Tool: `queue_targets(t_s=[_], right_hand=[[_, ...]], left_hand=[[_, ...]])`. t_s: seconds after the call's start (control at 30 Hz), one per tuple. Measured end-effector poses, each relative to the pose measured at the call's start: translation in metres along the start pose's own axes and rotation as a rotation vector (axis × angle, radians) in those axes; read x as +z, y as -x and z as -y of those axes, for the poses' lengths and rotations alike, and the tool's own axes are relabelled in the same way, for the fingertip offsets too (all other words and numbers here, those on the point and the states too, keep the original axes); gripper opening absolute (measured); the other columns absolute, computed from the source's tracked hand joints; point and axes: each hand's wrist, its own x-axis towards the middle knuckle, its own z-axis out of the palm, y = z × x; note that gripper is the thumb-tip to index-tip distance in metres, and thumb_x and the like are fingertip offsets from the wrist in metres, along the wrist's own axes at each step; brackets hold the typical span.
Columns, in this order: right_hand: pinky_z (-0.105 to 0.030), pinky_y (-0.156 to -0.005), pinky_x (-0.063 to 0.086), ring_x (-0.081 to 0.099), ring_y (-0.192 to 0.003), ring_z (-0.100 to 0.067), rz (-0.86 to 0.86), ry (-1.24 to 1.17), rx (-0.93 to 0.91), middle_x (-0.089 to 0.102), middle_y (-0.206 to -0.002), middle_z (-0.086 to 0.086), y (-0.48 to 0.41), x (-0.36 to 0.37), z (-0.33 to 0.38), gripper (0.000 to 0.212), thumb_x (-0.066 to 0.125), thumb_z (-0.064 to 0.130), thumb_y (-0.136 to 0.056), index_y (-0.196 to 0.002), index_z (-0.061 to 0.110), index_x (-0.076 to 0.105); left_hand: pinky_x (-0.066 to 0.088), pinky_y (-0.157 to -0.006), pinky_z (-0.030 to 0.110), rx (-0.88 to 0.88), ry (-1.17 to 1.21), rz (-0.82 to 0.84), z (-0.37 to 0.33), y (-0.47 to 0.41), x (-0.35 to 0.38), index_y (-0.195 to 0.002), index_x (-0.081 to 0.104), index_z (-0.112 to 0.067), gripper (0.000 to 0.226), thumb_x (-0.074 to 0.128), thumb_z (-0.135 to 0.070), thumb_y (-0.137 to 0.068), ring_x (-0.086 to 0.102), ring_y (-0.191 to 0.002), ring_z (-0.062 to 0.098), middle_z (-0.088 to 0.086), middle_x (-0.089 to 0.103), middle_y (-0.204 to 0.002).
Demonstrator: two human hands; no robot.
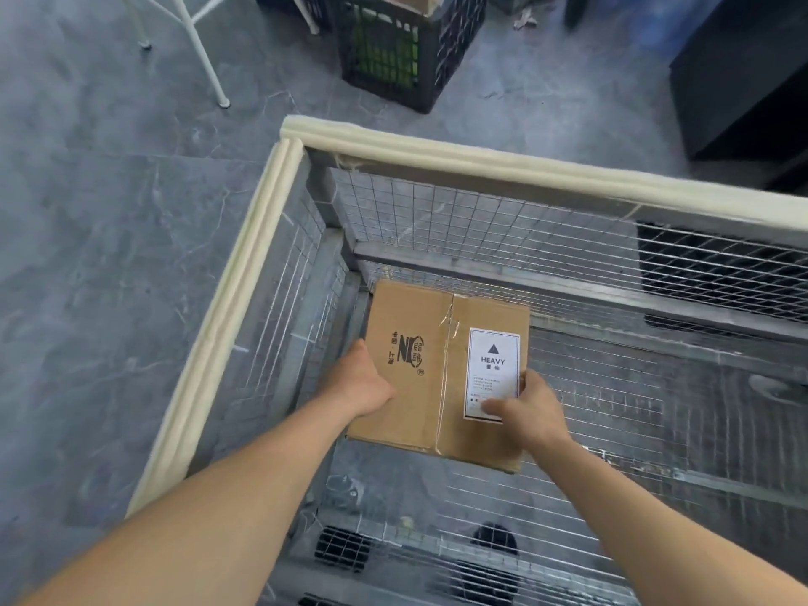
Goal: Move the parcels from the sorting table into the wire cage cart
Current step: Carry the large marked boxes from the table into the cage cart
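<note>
- The left hand [360,382] grips the parcel [415,387] at its left side. The thumb lies along the edge of the top face, and the other fingers are hidden beside or under the box.
- The right hand [527,413] grips the same parcel at its near right corner. The thumb presses on a white label [493,365] printed "HEAVY", and the fingers curl round the right edge.
- The parcel is a brown cardboard box held between the two hands. A taped seam [446,373] runs down the top face, left of the right hand's thumb.
- The parcel is inside the wire cage cart [481,216], down in the corner beyond the hands and to their left. Whether it rests on the mesh bottom cannot be told.
- Cream foam padding [459,157] covers the cart's top rails, beyond the hands and to the left of the left hand.
- A grey tiled floor [109,212] lies to the left of the left hand, outside the cart.
- Well beyond the hands stand a black plastic crate [393,67] and thin white legs [196,41]. A dark cabinet [743,80] stands far beyond the right hand.
</note>
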Motion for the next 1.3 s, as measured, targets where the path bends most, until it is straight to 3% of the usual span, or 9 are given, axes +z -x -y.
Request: queue_targets(t_s=[0.2, 0.37, 0.47, 0.6, 0.73, 0.97, 1.13, 1.2, 1.3], right_hand=[[-0.038, -0.084, 0.049, 0.062, -0.096, -0.021, 0.013, 0.002, -0.004, 0.067, -0.107, 0.005, -0.039, 0.018, -0.002, 0.050, 0.084, 0.018, -0.074, -0.115, 0.022, 0.056], [-0.040, -0.090, 0.051, 0.066, -0.097, -0.020, 0.036, -0.083, -0.013, 0.070, -0.109, 0.005, -0.061, 0.030, 0.005, 0.058, 0.085, 0.013, -0.072, -0.121, 0.018, 0.054], [-0.034, -0.081, 0.046, 0.063, -0.088, -0.009, 0.047, -0.131, -0.021, 0.067, -0.101, 0.011, -0.069, 0.034, 0.011, 0.059, 0.084, 0.014, -0.074, -0.123, 0.020, 0.051], [-0.041, -0.091, 0.047, 0.063, -0.098, -0.019, 0.077, -0.162, -0.039, 0.066, -0.110, 0.006, -0.074, 0.040, 0.019, 0.059, 0.082, 0.018, -0.078, -0.123, 0.019, 0.045], [-0.035, -0.082, 0.042, 0.061, -0.093, -0.010, 0.091, -0.186, -0.050, 0.065, -0.110, 0.008, -0.072, 0.044, 0.020, 0.058, 0.081, 0.017, -0.078, -0.122, 0.019, 0.043], [-0.043, -0.096, 0.050, 0.064, -0.105, -0.022, 0.087, -0.149, -0.047, 0.065, -0.116, 0.003, -0.054, 0.039, 0.027, 0.054, 0.081, 0.020, -0.081, -0.122, 0.019, 0.047], [-0.024, -0.060, 0.039, 0.058, -0.082, -0.012, 0.001, 0.050, -0.128, 0.062, -0.106, 0.005, -0.017, 0.012, 0.044, 0.040, 0.076, 0.029, -0.085, -0.113, 0.026, 0.047], [-0.029, -0.065, 0.039, 0.056, -0.085, -0.018, -0.016, 0.137, -0.136, 0.062, -0.108, -0.003, 0.008, -0.004, 0.051, 0.047, 0.072, 0.034, -0.087, -0.127, 0.020, 0.051], [-0.033, -0.076, 0.043, 0.056, -0.091, -0.023, -0.060, 0.257, -0.120, 0.061, -0.125, -0.011, 0.055, -0.035, 0.064, 0.061, 0.068, 0.041, -0.089, -0.137, 0.009, 0.048]], left_hand=[[0.052, -0.074, 0.029, 0.004, 0.076, 0.013, 0.004, -0.045, 0.018, -0.150, 0.030, -0.011, 0.082, 0.075, -0.022, -0.082, 0.060, -0.113, 0.025, 0.008, 0.055, -0.140], [0.045, -0.108, 0.046, -0.026, 0.164, 0.036, 0.004, -0.069, 0.020, -0.157, 0.019, -0.013, 0.093, 0.074, -0.028, -0.084, 0.048, -0.134, 0.030, 0.009, 0.044, -0.152], [0.042, -0.110, 0.048, -0.036, 0.196, 0.004, 0.002, -0.078, 0.019, -0.157, 0.018, -0.013, 0.094, 0.074, -0.029, -0.084, 0.047, -0.135, 0.031, 0.010, 0.043, -0.153], [0.035, -0.116, 0.048, -0.042, 0.215, -0.014, 0.001, -0.084, 0.020, -0.160, 0.003, -0.017, 0.103, 0.073, -0.030, -0.086, 0.036, -0.144, 0.033, 0.010, 0.027, -0.163], [0.031, -0.118, 0.050, -0.041, 0.217, -0.018, 0.001, -0.084, 0.021, -0.160, -0.005, -0.018, 0.107, 0.072, -0.029, -0.087, 0.030, -0.147, 0.034, 0.009, 0.016, -0.167], [0.025, -0.120, 0.048, 0.030, 0.092, -0.074, -0.007, -0.062, 0.018, -0.160, 0.001, -0.014, 0.105, 0.074, -0.029, -0.087, 0.022, -0.150, 0.033, 0.006, 0.003, -0.168], [0.038, -0.109, 0.037, 0.126, -0.058, -0.077, -0.017, -0.016, 0.003, -0.160, 0.010, -0.015, 0.094, 0.070, -0.030, -0.089, 0.036, -0.143, 0.030, 0.007, 0.015, -0.165], [0.041, -0.102, 0.031, 0.179, -0.117, -0.060, -0.025, 0.011, -0.009, -0.159, 0.014, -0.015, 0.090, 0.068, -0.031, -0.090, 0.038, -0.141, 0.028, 0.007, 0.019, -0.165], [0.034, -0.117, 0.044, 0.269, -0.250, -0.023, -0.038, 0.057, -0.033, -0.158, 0.020, -0.012, 0.085, 0.064, -0.039, -0.090, 0.028, -0.148, 0.029, 0.009, 0.023, -0.164]])
